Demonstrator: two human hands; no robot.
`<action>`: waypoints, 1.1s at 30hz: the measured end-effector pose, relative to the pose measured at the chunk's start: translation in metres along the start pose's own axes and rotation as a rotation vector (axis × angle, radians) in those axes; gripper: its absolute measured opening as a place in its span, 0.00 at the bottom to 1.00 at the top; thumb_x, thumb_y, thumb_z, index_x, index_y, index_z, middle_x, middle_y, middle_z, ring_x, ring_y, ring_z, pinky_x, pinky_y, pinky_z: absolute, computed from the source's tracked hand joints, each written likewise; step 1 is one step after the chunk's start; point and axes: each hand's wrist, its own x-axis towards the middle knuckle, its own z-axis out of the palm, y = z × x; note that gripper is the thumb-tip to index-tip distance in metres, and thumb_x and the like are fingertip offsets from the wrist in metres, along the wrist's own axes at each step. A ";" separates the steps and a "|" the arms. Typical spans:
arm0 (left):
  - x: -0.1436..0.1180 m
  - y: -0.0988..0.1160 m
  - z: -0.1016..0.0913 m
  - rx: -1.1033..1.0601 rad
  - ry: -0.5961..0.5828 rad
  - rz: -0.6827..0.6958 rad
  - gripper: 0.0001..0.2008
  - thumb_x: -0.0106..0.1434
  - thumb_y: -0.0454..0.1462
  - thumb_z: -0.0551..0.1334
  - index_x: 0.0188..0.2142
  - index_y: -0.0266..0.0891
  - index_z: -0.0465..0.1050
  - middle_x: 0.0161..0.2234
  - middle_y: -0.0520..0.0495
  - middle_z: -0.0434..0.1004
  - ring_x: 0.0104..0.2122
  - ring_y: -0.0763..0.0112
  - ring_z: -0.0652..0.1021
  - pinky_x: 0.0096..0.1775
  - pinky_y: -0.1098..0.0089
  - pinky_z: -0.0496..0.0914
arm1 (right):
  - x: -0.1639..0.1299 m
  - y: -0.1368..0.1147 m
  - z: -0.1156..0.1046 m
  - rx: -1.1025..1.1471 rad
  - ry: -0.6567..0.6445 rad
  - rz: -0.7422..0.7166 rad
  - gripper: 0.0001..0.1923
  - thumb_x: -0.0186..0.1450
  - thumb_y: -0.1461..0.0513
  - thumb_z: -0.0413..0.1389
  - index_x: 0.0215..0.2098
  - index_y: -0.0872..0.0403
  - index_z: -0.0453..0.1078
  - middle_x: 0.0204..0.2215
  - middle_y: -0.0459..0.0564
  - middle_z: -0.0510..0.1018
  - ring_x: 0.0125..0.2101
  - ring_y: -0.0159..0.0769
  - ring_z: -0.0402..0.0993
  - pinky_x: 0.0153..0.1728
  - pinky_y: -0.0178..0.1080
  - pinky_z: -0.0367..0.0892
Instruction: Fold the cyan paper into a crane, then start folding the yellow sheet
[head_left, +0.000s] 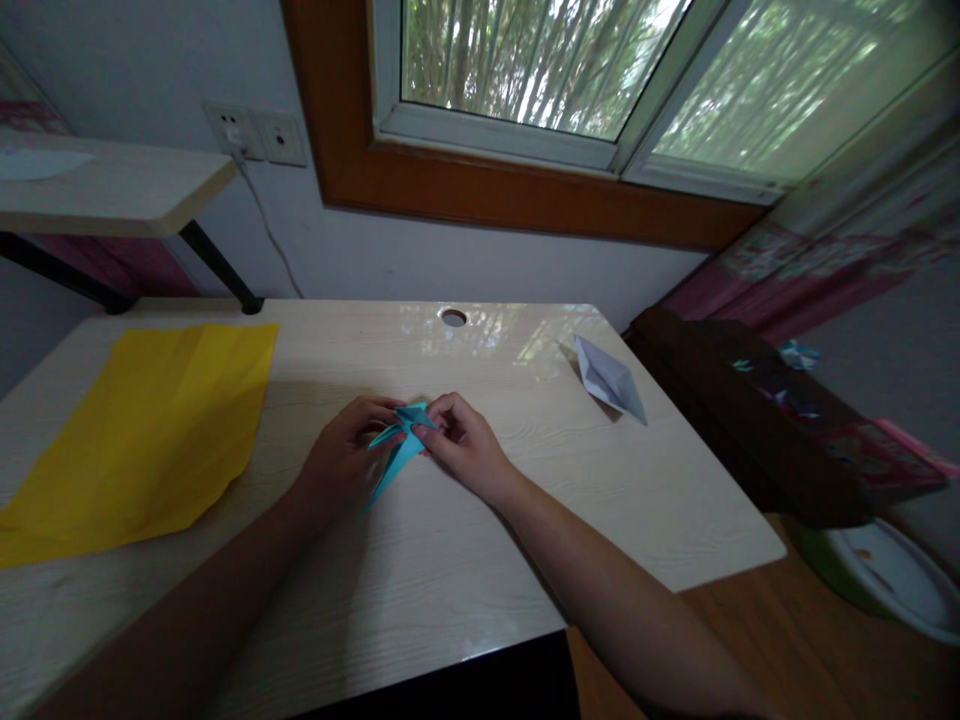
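Near the middle of the desk, a folded piece of turquoise origami paper [400,462] is held between both hands. It has several pointed flaps, and one long point hangs toward me. My left hand [351,440] pinches its left side, with fingers curled around the flaps. My right hand [463,440] grips its right side, the thumb pressed on the folded centre and the fingers behind. The fingers hide parts of the folds. Both hands are just above the desktop or resting on it; I cannot tell which.
A large yellow sheet [165,430] lies flat on the left of the desk [450,590]. A folded white paper boat [607,378] rests at the right. A raised shelf [112,190] stands at the back left. Beyond the right edge are a dark cabinet [750,430] and a round bin [892,575].
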 end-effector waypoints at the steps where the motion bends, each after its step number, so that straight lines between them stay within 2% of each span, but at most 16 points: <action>1: 0.000 -0.001 0.000 0.009 0.001 -0.009 0.08 0.63 0.43 0.68 0.38 0.42 0.77 0.45 0.46 0.80 0.44 0.63 0.79 0.45 0.64 0.75 | 0.000 -0.001 0.000 -0.020 0.003 -0.009 0.14 0.66 0.51 0.62 0.38 0.51 0.66 0.26 0.42 0.72 0.25 0.29 0.69 0.27 0.33 0.63; 10: -0.004 -0.006 0.001 -0.018 0.017 -0.007 0.09 0.65 0.43 0.68 0.38 0.41 0.75 0.38 0.47 0.76 0.40 0.65 0.78 0.42 0.67 0.73 | -0.002 -0.005 -0.001 -0.211 -0.046 -0.099 0.10 0.67 0.54 0.61 0.38 0.51 0.70 0.28 0.43 0.71 0.27 0.30 0.66 0.29 0.35 0.62; 14: -0.005 -0.003 0.002 -0.029 0.037 0.002 0.09 0.64 0.42 0.68 0.35 0.41 0.73 0.34 0.50 0.73 0.36 0.68 0.76 0.38 0.70 0.71 | -0.002 -0.005 -0.002 -0.200 -0.070 -0.089 0.11 0.67 0.53 0.61 0.37 0.51 0.69 0.28 0.44 0.72 0.27 0.31 0.66 0.29 0.35 0.63; 18: -0.005 0.002 0.001 -0.020 0.042 0.041 0.07 0.67 0.40 0.65 0.33 0.41 0.72 0.34 0.51 0.72 0.35 0.69 0.74 0.38 0.69 0.70 | -0.003 -0.005 -0.001 -0.162 -0.073 -0.066 0.12 0.68 0.52 0.60 0.39 0.51 0.69 0.28 0.44 0.73 0.27 0.31 0.67 0.28 0.35 0.63; 25: -0.005 0.001 0.001 0.058 0.052 0.096 0.05 0.68 0.39 0.64 0.35 0.42 0.71 0.35 0.50 0.72 0.37 0.68 0.75 0.42 0.67 0.72 | -0.003 -0.003 0.000 -0.140 -0.070 -0.032 0.13 0.67 0.51 0.60 0.40 0.51 0.68 0.28 0.44 0.75 0.27 0.31 0.69 0.28 0.35 0.64; 29: -0.005 0.000 0.001 0.085 0.021 0.178 0.05 0.66 0.38 0.66 0.42 0.43 0.74 0.43 0.47 0.73 0.45 0.64 0.76 0.48 0.63 0.72 | -0.003 -0.003 -0.002 -0.215 -0.059 -0.051 0.14 0.67 0.51 0.61 0.36 0.52 0.68 0.28 0.44 0.72 0.27 0.31 0.66 0.28 0.34 0.62; 33: -0.003 0.001 -0.002 0.187 -0.012 0.235 0.01 0.67 0.37 0.66 0.39 0.43 0.77 0.41 0.48 0.74 0.44 0.65 0.75 0.49 0.64 0.71 | -0.003 -0.005 -0.002 -0.268 -0.067 -0.083 0.14 0.67 0.52 0.62 0.34 0.52 0.67 0.26 0.42 0.70 0.26 0.29 0.64 0.27 0.34 0.60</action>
